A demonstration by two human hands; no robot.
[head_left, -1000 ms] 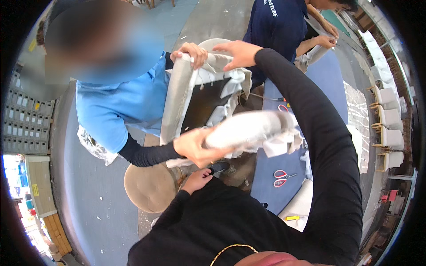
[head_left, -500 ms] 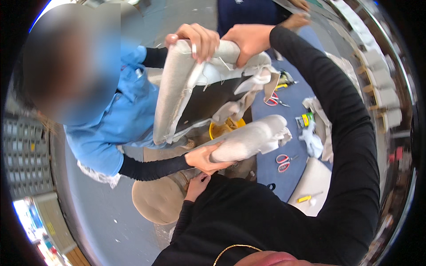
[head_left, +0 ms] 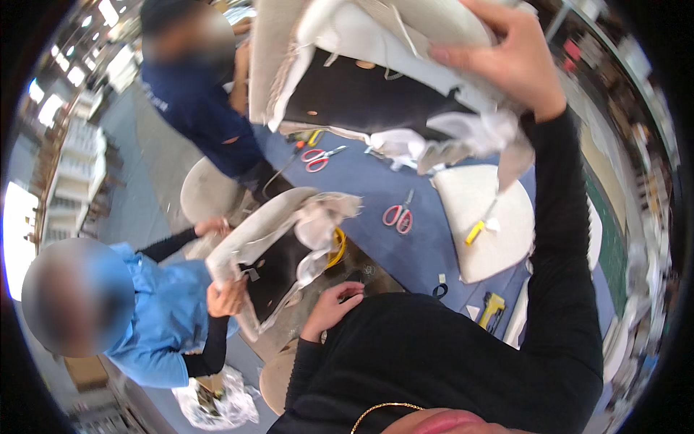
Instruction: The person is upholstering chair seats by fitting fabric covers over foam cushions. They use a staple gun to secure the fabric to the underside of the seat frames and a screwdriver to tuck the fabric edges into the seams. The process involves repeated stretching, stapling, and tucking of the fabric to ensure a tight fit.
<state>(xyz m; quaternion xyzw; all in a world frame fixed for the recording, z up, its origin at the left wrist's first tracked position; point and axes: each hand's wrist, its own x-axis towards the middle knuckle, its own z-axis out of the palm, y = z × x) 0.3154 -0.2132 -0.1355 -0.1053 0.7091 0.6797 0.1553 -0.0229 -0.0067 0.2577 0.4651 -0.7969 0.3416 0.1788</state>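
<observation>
My right hand [head_left: 513, 61] is raised and grips the upper right edge of a chair pad [head_left: 369, 90]. Beige fabric wraps the pad, dark board shows at its middle, and loose white and beige cloth hangs from its lower edge. Low at my body, my left hand [head_left: 334, 309] rests with fingers curled together; nothing shows in it. A co-worker in a blue shirt [head_left: 170, 289] holds a second, similar pad [head_left: 271, 278] at the left, just beyond my left hand.
The blue-topped table [head_left: 434, 217] carries red-handled scissors [head_left: 397, 219], another red-handled pair [head_left: 318, 159], a beige rounded panel [head_left: 463, 195] with a yellow-handled tool [head_left: 474, 232] on it, and a yellow tool [head_left: 491, 309]. Another person in dark blue [head_left: 210, 123] stands beyond.
My right hand has lifted the pad up and rightward, off the co-worker's hand. The co-worker now holds only the second pad, farther left. My view has turned.
</observation>
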